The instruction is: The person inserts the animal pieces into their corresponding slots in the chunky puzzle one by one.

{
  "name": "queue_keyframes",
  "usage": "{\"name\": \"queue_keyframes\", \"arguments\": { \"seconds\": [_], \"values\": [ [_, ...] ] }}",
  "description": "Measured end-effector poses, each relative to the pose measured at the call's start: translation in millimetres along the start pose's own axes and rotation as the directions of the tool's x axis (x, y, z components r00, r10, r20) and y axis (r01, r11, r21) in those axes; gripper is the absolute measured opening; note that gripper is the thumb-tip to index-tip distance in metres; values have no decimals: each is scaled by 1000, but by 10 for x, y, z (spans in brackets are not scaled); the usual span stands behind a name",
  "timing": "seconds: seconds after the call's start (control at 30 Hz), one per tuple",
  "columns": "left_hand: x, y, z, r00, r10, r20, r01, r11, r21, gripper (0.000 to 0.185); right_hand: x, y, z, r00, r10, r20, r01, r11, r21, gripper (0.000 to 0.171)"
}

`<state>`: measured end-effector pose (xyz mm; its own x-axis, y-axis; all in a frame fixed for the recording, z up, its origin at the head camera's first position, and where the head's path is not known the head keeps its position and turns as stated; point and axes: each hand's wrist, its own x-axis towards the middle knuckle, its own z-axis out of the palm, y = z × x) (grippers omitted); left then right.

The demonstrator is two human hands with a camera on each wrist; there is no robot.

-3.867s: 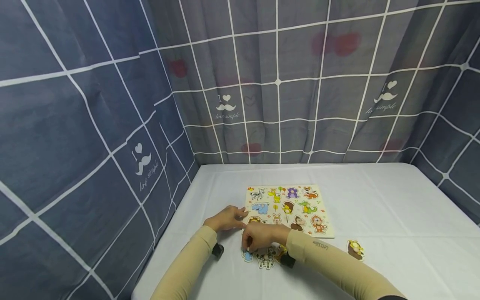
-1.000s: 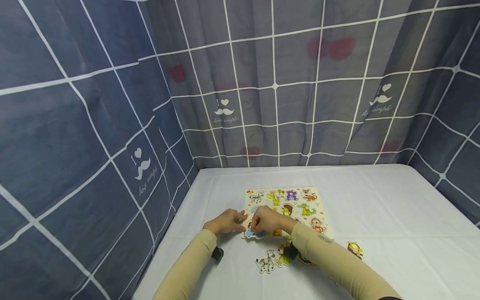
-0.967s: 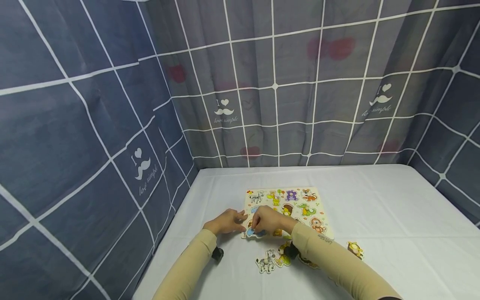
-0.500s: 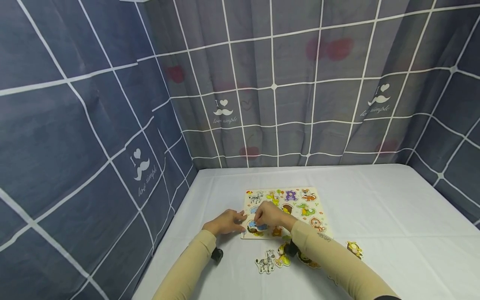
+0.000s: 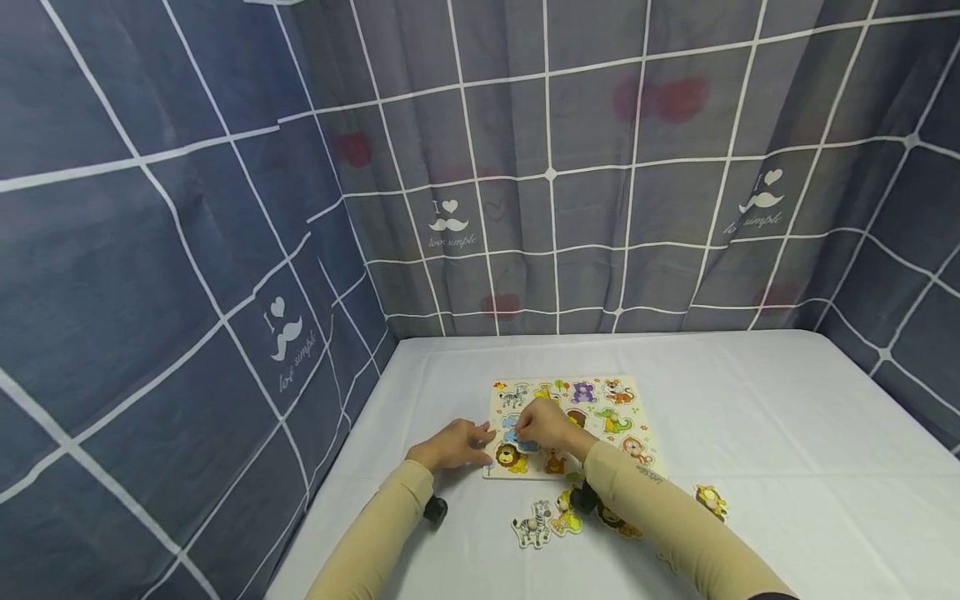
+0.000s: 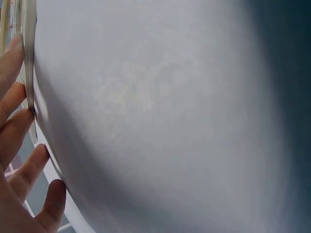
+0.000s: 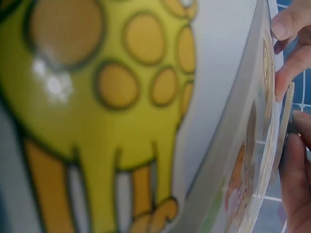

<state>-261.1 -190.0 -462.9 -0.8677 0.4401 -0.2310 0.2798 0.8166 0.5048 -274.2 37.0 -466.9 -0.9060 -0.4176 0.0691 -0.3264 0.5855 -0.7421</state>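
Observation:
A wooden animal puzzle board (image 5: 600, 398) lies on the white table (image 5: 750, 417). My right hand (image 5: 542, 423) pinches a blue elephant piece (image 5: 519, 440) and holds it over the board's left middle slot. The piece's thin edge (image 7: 282, 136) shows between my right fingertips (image 7: 296, 170) just above the board (image 7: 243, 145). My left hand (image 5: 456, 443) rests flat on the table with straight fingers touching the board's left edge (image 6: 30, 58). Loose zebra (image 5: 532, 527), giraffe (image 5: 566, 517) and another animal piece (image 5: 709, 498) lie in front of the board.
A blue-grey checked curtain (image 5: 555, 175) walls in the table at the back and on the left. White tablecloth stretches to the right of the board. The yellow spotted giraffe piece (image 7: 97, 97) fills the right wrist view close up.
My right hand picked the blue elephant piece up from the loose pieces near the front and carried it up over the board's left side. My left hand stayed at the board's edge.

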Motion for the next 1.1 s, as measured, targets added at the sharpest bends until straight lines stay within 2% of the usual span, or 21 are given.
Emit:
{"name": "queue_keyframes", "arguments": {
  "seconds": [0.5, 0.8, 1.1],
  "values": [
    [8, 4, 0, 1000, 0, -3, 0, 1000, 7, 59, 48, 43, -15, 996, 74, -59, -71, 996, 46, 6],
    [24, -14, 13, 1000, 22, 7, -22, 999, 36, 58, 79, 71, -4, 995, 77, -60, -74, 996, 51, 6],
    [37, -19, 20, 1000, 17, 0, -17, 1000, 26, 58, 130, 96, -1, 993, 99, -71, -95, 994, 57, 5]
  ]
}}
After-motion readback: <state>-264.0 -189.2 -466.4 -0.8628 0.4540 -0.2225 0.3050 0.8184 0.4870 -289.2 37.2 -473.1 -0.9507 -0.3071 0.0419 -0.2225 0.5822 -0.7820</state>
